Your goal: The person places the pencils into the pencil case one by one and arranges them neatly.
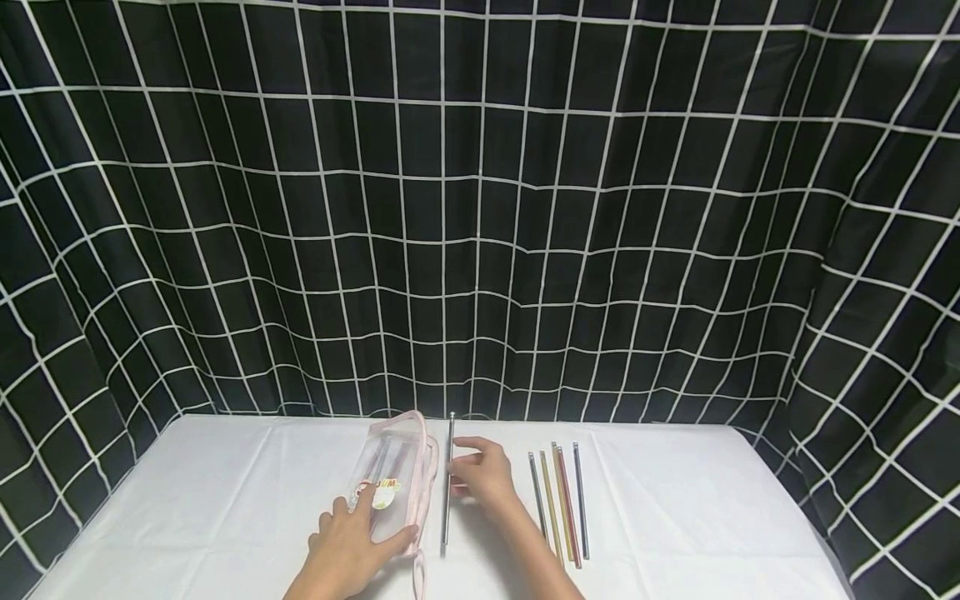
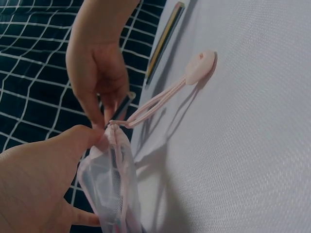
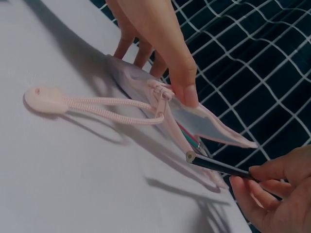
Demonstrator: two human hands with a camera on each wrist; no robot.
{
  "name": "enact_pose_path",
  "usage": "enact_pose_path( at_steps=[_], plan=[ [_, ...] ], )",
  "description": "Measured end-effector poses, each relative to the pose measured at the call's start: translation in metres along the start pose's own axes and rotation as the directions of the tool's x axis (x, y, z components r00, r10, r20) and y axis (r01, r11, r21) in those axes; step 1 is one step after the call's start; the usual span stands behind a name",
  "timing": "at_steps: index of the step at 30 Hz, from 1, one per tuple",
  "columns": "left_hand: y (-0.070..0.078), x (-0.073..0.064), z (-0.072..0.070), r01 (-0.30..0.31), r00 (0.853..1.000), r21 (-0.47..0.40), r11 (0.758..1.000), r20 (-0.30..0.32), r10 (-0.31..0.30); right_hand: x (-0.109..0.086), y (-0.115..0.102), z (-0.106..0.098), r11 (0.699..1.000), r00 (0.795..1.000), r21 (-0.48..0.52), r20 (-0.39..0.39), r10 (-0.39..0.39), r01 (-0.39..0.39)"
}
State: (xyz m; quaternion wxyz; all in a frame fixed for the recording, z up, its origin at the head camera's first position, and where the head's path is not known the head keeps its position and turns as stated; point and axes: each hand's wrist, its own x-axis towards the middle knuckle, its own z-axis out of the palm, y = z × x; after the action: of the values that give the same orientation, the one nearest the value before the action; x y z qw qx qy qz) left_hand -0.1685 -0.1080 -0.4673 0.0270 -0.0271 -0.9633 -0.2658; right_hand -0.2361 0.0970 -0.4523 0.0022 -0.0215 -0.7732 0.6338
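Observation:
A clear pencil case [image 1: 397, 454] with pink trim lies on the white table, several pencils showing inside it. My left hand [image 1: 343, 537] grips its near part, thumb on the zip-side edge and fingers spread over the clear face. In the right wrist view the zip stands open, and a pink cord pull [image 3: 46, 100] trails from the slider. Just right of the case, my right hand [image 1: 483, 477] pinches a dark pencil [image 1: 447, 521] between thumb and fingers. That pencil [image 3: 218, 166] is held beside the case's open edge, its flat unsharpened end toward the camera.
Several pencils lie in a loose group on the right: dark ones [image 1: 581, 500], yellow ones [image 1: 550, 504] and a red one [image 1: 567, 508]. The white table [image 1: 675, 500] ends at a black curtain with a white grid [image 1: 495, 208].

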Motion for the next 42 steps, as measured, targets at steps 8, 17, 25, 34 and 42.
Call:
enact_pose_path(
  at_steps=[8, 17, 25, 34, 42],
  plan=[
    [0.0, 0.0, 0.0, 0.001, 1.0, 0.009, 1.0, 0.008, -0.001, 0.002, -0.003, 0.01, 1.0, 1.0, 0.026, 0.018, 0.004, -0.004],
    [0.0, 0.0, 0.0, -0.003, 1.0, 0.009, 1.0, -0.002, 0.003, 0.003, -0.005, 0.022, 0.998, 1.0, 0.065, 0.008, 0.012, -0.012],
    [-0.001, 0.0, 0.001, -0.007, 1.0, 0.009, 1.0, -0.009, 0.007, 0.004, -0.005, 0.032, 0.999, 1.0, 0.05, -0.018, 0.007, -0.006],
    [-0.002, 0.001, 0.001, -0.007, 1.0, 0.002, 1.0, -0.006, 0.007, 0.003, -0.002, 0.041, 0.998, 1.0, 0.068, -0.009, 0.017, -0.016],
    [-0.001, 0.001, 0.001, -0.003, 1.0, 0.004, 1.0, 0.0, 0.003, 0.004, 0.004, 0.048, 1.0, 1.0, -0.018, -0.022, 0.007, -0.007]
  ],
)
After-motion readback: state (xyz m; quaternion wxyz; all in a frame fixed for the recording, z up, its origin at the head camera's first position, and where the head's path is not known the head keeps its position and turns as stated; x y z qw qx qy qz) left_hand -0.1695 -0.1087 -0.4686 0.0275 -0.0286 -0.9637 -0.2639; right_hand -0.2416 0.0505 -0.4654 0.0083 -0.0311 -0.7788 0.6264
